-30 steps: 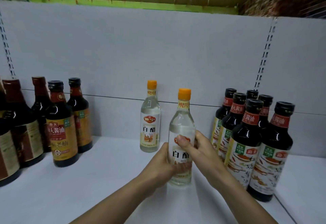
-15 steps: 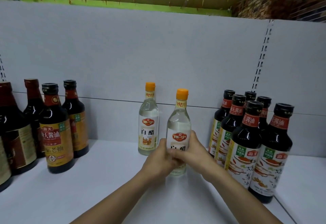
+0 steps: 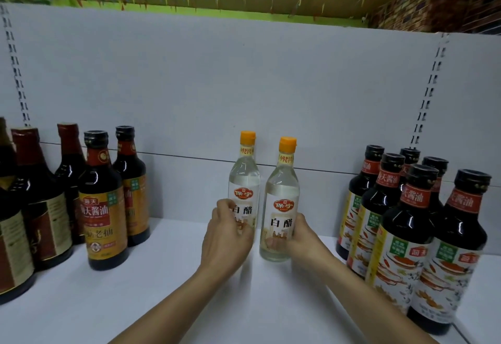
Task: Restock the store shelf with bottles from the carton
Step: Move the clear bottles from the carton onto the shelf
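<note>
Two clear white-vinegar bottles with orange caps stand upright side by side at the middle of the white shelf (image 3: 168,284). My right hand (image 3: 306,240) grips the right bottle (image 3: 282,189) low on its right side. My left hand (image 3: 225,240) is in front of the left bottle (image 3: 244,178), with its fingers curled round the lower label and hiding the bottle's base. The two bottles stand very close, nearly touching. The carton is out of view.
Several dark soy-sauce bottles with yellow labels (image 3: 101,208) stand at the left. Another group of dark bottles with red neck bands (image 3: 401,235) stands close on the right. A grey back panel (image 3: 217,86) is right behind the vinegar bottles.
The right bottle has moved back to stand level with the left bottle. My left hand has left it and gone to the left bottle. My right hand has slid to its right side.
</note>
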{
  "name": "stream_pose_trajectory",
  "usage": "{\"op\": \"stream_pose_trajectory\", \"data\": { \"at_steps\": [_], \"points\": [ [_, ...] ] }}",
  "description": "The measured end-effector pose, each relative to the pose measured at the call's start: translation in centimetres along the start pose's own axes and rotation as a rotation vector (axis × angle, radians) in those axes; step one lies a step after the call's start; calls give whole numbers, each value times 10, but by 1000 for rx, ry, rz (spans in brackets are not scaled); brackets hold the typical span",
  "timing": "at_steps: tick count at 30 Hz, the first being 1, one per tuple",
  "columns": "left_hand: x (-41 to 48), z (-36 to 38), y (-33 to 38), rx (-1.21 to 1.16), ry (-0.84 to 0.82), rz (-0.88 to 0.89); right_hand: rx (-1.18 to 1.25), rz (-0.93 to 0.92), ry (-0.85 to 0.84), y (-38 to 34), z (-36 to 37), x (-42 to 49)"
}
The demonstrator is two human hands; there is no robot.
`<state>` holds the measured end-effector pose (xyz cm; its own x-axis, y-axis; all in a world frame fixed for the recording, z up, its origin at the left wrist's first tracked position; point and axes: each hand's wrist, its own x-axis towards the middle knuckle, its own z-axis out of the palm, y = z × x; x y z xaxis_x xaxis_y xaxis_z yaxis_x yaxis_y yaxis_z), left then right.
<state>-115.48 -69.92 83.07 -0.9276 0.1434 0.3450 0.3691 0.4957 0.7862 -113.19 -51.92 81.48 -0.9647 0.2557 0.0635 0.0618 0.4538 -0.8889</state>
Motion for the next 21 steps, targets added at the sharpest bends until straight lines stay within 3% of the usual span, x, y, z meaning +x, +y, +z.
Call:
{"op": "stream_pose_trajectory", "data": {
  "at_steps": [8,21],
  "points": [
    [12,9,-24,-59,-92,-69,58,22,6,-2,14,9],
    [25,14,-39,-109,-81,-97,106,7,46,8,23,6]
  ]
}}
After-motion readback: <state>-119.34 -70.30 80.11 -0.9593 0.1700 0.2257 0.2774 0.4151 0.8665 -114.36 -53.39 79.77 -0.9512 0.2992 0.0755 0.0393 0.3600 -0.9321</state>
